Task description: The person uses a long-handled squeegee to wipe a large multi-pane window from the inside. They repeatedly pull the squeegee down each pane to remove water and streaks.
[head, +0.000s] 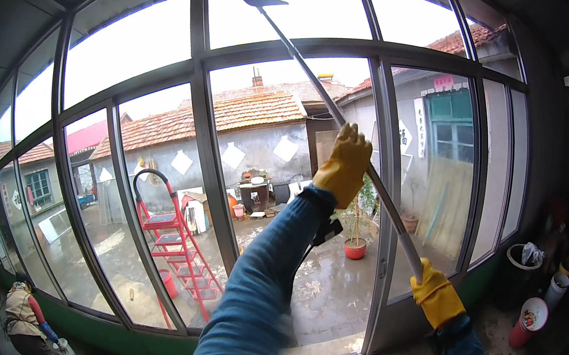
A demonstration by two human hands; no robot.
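My left hand (345,166), in a yellow rubber glove, grips the middle of a long telescopic pole (325,98). Lower down and to the right, my right hand (436,292) wears a matching glove and is closed around the grey end of the same pole. A flat triangular cleaning head (263,0) tops the pole, seen against an upper window pane (317,17). Whether it touches the glass, I cannot tell. Blue sleeves cover both my arms, and the left forearm hides part of the doorway area below.
A red stepladder (186,247) stands beyond the glass at left. Indoors at far left, a person (29,329) bends over a white bucket (65,351). A dark bin (522,264) and a red container (528,323) sit at right. A red-potted plant (355,249) stands outside.
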